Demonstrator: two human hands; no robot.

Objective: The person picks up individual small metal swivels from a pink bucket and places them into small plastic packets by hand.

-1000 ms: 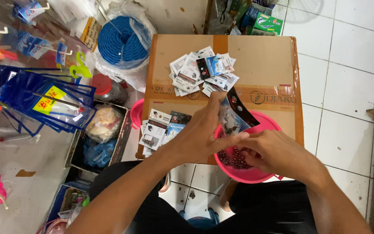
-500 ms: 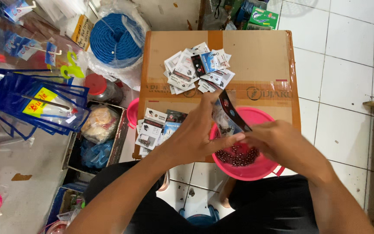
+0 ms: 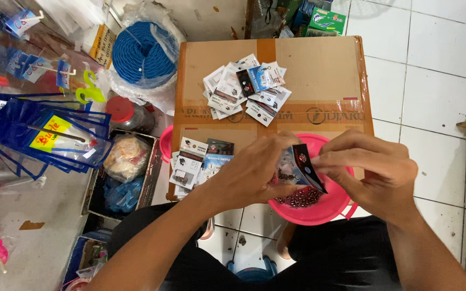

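Both my hands hold one small dark packet (image 3: 303,166) above a pink bowl (image 3: 327,207). My left hand (image 3: 249,172) grips its left side and my right hand (image 3: 370,172) pinches its right edge. The bowl holds several small dark red pieces (image 3: 300,198). It rests at the near edge of a brown cardboard box (image 3: 319,70). A loose pile of small packets (image 3: 246,89) lies on the middle of the box top. A second stack of packets (image 3: 198,161) sits at the box's near left corner, beside my left hand.
A coil of blue rope (image 3: 144,54) in clear plastic lies left of the box. Blue hanging packs (image 3: 44,134) fill the left side. A box with bagged goods (image 3: 122,167) stands below them. White floor tiles (image 3: 432,81) lie to the right.
The packet has tilted lower over the bowl and my hands have closed in around it. The view has shifted slightly.
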